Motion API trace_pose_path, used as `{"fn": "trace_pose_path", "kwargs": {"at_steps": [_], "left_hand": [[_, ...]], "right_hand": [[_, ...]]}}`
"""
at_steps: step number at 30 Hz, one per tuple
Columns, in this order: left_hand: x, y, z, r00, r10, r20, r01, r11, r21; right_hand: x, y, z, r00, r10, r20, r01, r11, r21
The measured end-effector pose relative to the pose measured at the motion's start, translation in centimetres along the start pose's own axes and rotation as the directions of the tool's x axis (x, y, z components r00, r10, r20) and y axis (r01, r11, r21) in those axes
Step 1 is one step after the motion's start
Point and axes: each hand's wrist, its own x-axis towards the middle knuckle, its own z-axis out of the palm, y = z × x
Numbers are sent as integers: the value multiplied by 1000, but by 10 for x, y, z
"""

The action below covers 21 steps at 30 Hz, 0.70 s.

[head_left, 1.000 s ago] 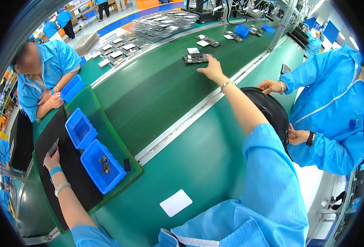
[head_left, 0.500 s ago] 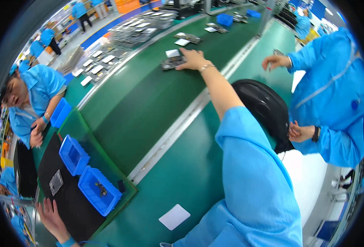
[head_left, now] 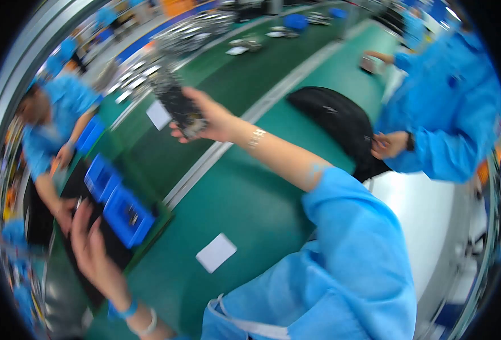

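My right hand (head_left: 208, 116) is closed around a dark, blurred phone (head_left: 177, 101) with its inner parts showing, tilted up over the green conveyor belt (head_left: 205, 76). Close beside the phone is a white card (head_left: 158, 115); whether it lies on the belt or hangs from the phone, I cannot tell. My left hand (head_left: 94, 249), blurred, has its fingers spread over the black mat (head_left: 92, 283) and holds nothing. Near its fingertips, a co-worker's hand (head_left: 66, 214) reaches onto the mat. Two blue bins (head_left: 103, 178) stand beside the mat, the nearer bin (head_left: 127, 212) with small parts inside.
Another white card (head_left: 216, 253) lies on the green table before me. A black bag (head_left: 335, 122) sits on the right, touched by a co-worker (head_left: 443, 113). Farther along the belt are more phone parts (head_left: 245, 45) and a blue bin (head_left: 296, 22). A metal rail (head_left: 205, 164) edges the belt.
My right hand has lifted the phone off the belt and brought it left and nearer. My left hand has moved up and right over the mat. The left co-worker's hand has reached in.
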Motion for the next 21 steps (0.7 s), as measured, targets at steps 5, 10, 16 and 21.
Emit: {"fn": "trace_pose_path", "kwargs": {"at_steps": [5,10,16,21], "left_hand": [[-10,16,33,994,-108,11,108,964,-243],[-32,35,35,989,-144,-23,102,797,-595],[-47,11,16,961,-207,-185,110,895,-432],[-78,-15,30,867,-375,326,430,895,-114]], "right_hand": [[-91,21,79,894,116,433,-331,823,462],[-109,39,116,878,124,462,-254,939,232],[-99,17,100,935,47,353,-96,988,123],[-94,4,91,906,-3,423,-79,981,176]]}}
